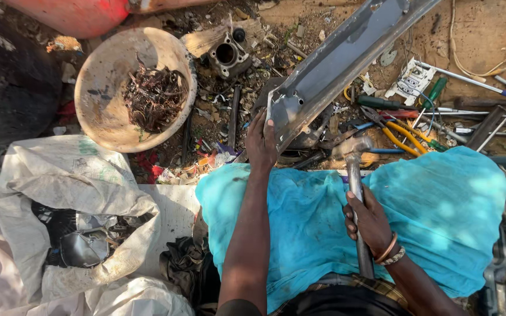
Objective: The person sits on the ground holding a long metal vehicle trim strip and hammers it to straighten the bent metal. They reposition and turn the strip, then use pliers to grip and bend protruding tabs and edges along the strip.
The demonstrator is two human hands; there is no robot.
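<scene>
Left hand (262, 143) clamps the metal channel (335, 64) at frame centre; right hand (370, 222) grips the hammer (354, 175) just beside. A glancing blow could hit those fingers

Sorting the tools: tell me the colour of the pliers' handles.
Yellow, on the pliers lying beside the hammer; clearest in the head view.
</scene>
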